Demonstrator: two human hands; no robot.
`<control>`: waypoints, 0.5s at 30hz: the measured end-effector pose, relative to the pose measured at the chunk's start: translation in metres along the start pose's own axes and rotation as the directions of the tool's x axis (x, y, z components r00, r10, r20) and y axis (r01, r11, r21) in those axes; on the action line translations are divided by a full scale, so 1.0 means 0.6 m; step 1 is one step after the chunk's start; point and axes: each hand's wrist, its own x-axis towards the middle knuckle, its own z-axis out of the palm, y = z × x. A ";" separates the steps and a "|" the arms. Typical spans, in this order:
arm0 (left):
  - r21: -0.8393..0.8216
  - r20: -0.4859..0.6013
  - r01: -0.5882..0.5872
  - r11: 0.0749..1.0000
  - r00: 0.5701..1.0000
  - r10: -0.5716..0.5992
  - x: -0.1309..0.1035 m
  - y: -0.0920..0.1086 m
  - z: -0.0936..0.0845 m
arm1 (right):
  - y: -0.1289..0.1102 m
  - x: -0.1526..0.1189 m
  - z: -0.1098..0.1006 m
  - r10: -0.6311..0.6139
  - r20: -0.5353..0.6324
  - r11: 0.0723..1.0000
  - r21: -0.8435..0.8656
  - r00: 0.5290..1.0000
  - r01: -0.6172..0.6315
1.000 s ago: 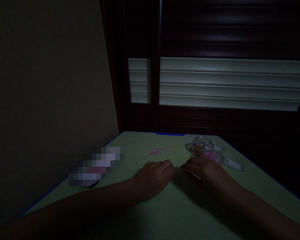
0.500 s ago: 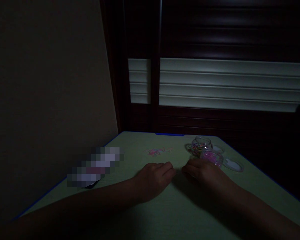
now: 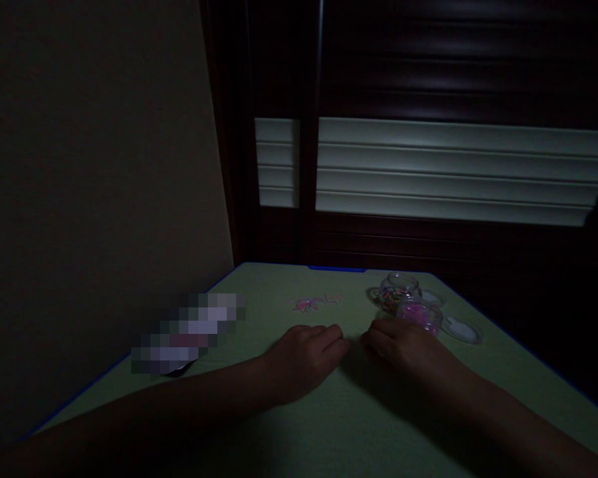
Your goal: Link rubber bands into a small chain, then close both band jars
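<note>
My left hand [image 3: 306, 362] is closed in a pinch over the middle of the pale green table [image 3: 339, 425]. Facing it a short gap away, my right hand [image 3: 401, 345] also has its fingers pressed together. Whatever the fingertips hold, if anything, is too small and dark to make out. Just beyond my right hand, a clear jar of pink bits [image 3: 418, 315] lies partly hidden. Behind it stands a clear open jar [image 3: 398, 292] with small multicoloured pieces inside. A little cluster of thin pink and coloured pieces [image 3: 316, 303] rests farther back, beyond my left hand.
Two clear round lids lie at the right, the nearer lid [image 3: 462, 329] beside the pink jar. A blurred-out flat item [image 3: 189, 335] is at the table's left edge. A wall [image 3: 104, 166] rises on the left, and dark slatted panels [image 3: 428, 239] stand behind the table.
Both hands keep nearly the same pinched pose, with only slight finger movement. The whole view has shifted very slightly.
</note>
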 end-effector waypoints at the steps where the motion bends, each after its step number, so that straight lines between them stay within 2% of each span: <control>1: 0.003 0.000 0.001 1.000 1.000 -0.001 0.000 0.000 0.000 | 0.000 0.000 0.000 0.000 0.001 1.000 -0.008 1.000 0.000; 8: -0.027 0.029 0.025 0.999 0.999 -0.024 0.000 -0.002 -0.003 | 0.010 0.000 -0.001 0.015 -0.010 0.988 -0.156 1.000 -0.016; 15: -0.025 0.058 0.019 1.000 0.998 -0.017 0.001 -0.002 -0.008 | 0.025 -0.001 -0.024 0.219 -0.029 0.929 -0.299 0.975 -0.218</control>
